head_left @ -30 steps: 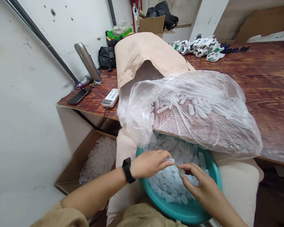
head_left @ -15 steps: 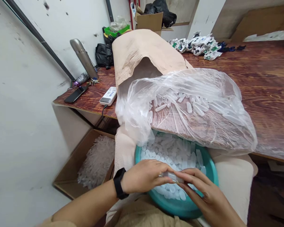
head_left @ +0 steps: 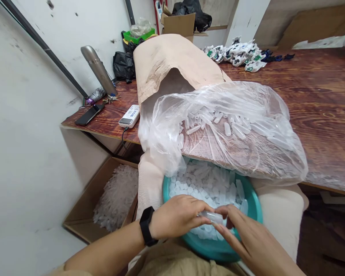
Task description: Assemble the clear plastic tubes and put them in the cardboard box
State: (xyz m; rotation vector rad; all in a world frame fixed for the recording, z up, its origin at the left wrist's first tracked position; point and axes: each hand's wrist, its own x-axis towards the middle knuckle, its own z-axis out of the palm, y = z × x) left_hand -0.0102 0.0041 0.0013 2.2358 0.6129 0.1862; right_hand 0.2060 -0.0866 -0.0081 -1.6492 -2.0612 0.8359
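Observation:
Over a teal basin (head_left: 257,214) on my lap, my left hand (head_left: 181,216) pinches a small translucent plastic tube (head_left: 214,217) lying roughly level. My right hand (head_left: 244,234) is at the tube's right end, thumb below and bent fingers above, closed lightly around it. A black band is on my left wrist. The basin holds many small translucent caps (head_left: 186,188) and tubes. Just beyond it, a clear plastic bag (head_left: 247,153) lies open on the table edge with more tubes (head_left: 238,128) inside.
A cardboard box (head_left: 77,214) of clear pieces stands low at left. On the wooden table (head_left: 319,88) are a large paper sack (head_left: 166,50), a phone (head_left: 89,115), a white power bank (head_left: 129,117), a metal flask (head_left: 99,71) and a pile of white-and-green wrappers (head_left: 241,53).
My right fingers have shifted and bent, opening a little around the tube's end, so more of the tube shows. My left hand keeps its pinch. The view has shifted slightly.

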